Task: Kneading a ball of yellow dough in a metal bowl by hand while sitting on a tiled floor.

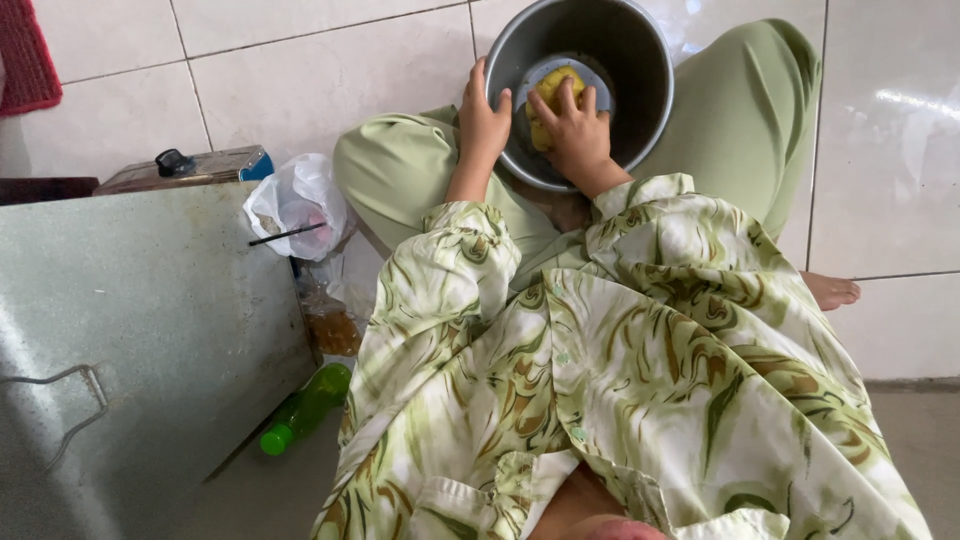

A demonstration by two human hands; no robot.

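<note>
Green bottle (303, 408) lying on the floor at seven o'clock. White plastic bag (298, 203) at ten o'clock, beside a big grey metal box (140, 350). Red mat (22, 55) far off at ten o'clock.

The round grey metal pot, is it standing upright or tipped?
Tipped: the round grey metal pot shows its open mouth to the camera, left hand gripping its rim.

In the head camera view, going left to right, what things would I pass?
Red mat → metal panel → plastic bag → left hand → right hand inside the metal pot → bare foot.
</note>
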